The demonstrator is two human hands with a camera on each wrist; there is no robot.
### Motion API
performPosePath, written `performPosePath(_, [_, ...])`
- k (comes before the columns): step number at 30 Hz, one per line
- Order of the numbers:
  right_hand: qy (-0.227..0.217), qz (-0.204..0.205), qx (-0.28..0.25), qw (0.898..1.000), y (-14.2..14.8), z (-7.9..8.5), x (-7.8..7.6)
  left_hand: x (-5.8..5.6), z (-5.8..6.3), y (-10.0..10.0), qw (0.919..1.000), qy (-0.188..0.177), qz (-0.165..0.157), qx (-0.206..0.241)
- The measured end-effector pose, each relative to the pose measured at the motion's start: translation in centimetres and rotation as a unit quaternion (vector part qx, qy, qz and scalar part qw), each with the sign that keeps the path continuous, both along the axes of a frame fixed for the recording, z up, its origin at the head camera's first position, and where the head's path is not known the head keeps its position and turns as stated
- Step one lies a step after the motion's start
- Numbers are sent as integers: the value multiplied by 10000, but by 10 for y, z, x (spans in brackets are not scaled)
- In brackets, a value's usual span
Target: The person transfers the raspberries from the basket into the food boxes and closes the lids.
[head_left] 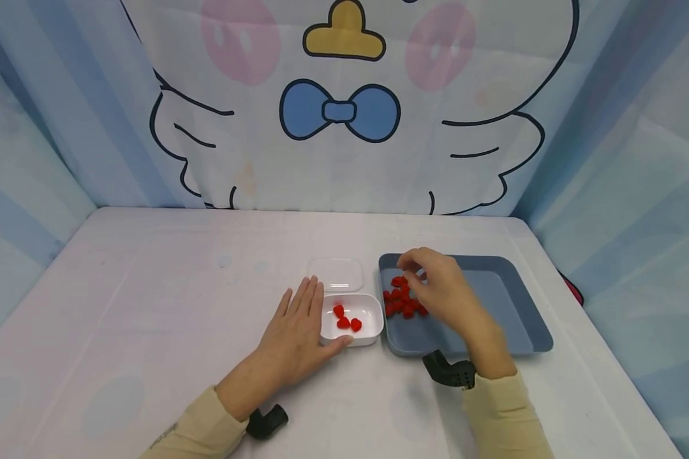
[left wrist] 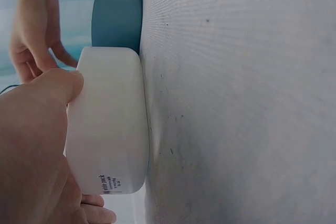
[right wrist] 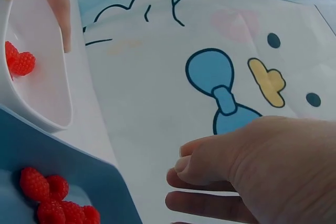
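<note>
My left hand lies with straight fingers along the left side of a small white plastic box, its thumb at the near rim. Inside the box are three raspberries. To its right stands a blue-grey tray, with a cluster of raspberries in its left part. Over that cluster hovers my right hand, fingers loosely bent, thumb and fingertips apart. Nothing shows between those fingers in the right wrist view. The box's printed near wall faces the left wrist camera.
A clear plastic lid lies flat just behind the white box. The white-covered table reaches back to a printed curtain, with blue striped curtains at the sides. Black wrist cameras are strapped on below both hands.
</note>
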State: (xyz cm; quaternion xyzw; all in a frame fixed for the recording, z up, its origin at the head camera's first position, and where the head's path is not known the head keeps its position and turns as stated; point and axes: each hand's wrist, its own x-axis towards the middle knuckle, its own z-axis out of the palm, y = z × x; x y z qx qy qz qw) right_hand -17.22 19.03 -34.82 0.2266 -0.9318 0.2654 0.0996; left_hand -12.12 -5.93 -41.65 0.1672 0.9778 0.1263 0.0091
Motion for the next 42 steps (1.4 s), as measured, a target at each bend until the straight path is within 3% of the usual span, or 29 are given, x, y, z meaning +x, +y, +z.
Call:
performPosePath(14, [-275, -510, 63, 9983, 11, 0, -4, 0, 0, -1, 10000, 7, 28, 16])
performPosePath(26, [-786, -1026, 374, 9909, 15, -8, -7, 0, 0, 0, 10000, 12, -23, 51])
performPosePath(42, [-1257, -1250, 620, 9822, 16, -18, -13, 1, 0, -2, 10000, 38, -19, 85])
